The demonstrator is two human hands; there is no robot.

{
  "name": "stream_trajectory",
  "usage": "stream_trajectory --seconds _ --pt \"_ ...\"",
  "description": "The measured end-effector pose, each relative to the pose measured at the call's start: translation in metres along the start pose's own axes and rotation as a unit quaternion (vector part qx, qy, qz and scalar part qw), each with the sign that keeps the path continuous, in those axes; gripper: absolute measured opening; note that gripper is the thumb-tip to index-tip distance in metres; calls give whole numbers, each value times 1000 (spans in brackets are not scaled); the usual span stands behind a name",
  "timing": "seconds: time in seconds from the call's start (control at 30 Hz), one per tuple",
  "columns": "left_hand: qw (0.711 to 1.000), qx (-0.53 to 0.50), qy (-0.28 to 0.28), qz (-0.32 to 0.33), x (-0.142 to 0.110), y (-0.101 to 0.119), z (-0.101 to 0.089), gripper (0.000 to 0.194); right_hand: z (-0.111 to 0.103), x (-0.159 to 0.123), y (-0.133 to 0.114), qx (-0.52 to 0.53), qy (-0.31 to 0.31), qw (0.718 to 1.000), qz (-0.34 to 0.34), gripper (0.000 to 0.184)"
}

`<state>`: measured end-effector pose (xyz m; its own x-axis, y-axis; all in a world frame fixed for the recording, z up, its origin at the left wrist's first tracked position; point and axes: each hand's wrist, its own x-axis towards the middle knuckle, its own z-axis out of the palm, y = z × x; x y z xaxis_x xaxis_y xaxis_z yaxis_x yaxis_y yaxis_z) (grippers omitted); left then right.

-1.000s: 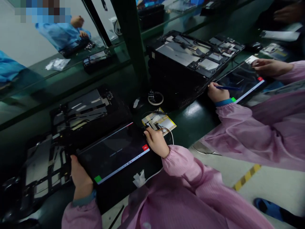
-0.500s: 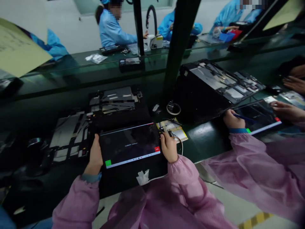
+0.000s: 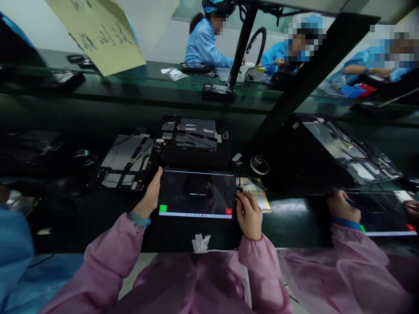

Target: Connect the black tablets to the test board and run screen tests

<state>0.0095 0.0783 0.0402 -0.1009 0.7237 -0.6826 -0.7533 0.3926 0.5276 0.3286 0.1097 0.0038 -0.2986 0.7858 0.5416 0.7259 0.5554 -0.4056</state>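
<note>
A dark tablet (image 3: 196,194) with a green square at its lower left and a red one at its lower right lies in front of me on the green bench (image 3: 294,220). My left hand (image 3: 149,197) grips its left edge, thumb up along the side. My right hand (image 3: 249,212) is closed at its right edge, where a thin dark cable or stylus meets the fingers; what it pinches is too small to name. A yellow-edged card (image 3: 258,194) lies just beyond that hand.
Stacked black tablet frames (image 3: 193,139) and loose panels (image 3: 126,159) sit behind the tablet. A tape roll (image 3: 259,165) lies right of them. A co-worker's hand (image 3: 340,205) with a pen works on another tablet (image 3: 386,216) at the right. Workers in blue sit beyond the far bench.
The view has swung up and left, bringing the far bench and a yellow note into sight. Both hands stay on the tablet's edges; the tablet now lies squarer to me.
</note>
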Motion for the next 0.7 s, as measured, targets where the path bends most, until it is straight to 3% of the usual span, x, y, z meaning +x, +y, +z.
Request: stream_trajectory --seconds 0.2,0.5,0.7 --pt "999 -13 -41 -10 -2 0 1 56 -7 7 6 -12 -32 999 -19 23" --pt "998 -9 -66 -10 1 -2 -3 60 -18 33 8 -80 -63 990 -102 13" --pt "997 -26 -74 7 4 -2 -4 55 -53 30 22 -204 -48 973 -99 9"
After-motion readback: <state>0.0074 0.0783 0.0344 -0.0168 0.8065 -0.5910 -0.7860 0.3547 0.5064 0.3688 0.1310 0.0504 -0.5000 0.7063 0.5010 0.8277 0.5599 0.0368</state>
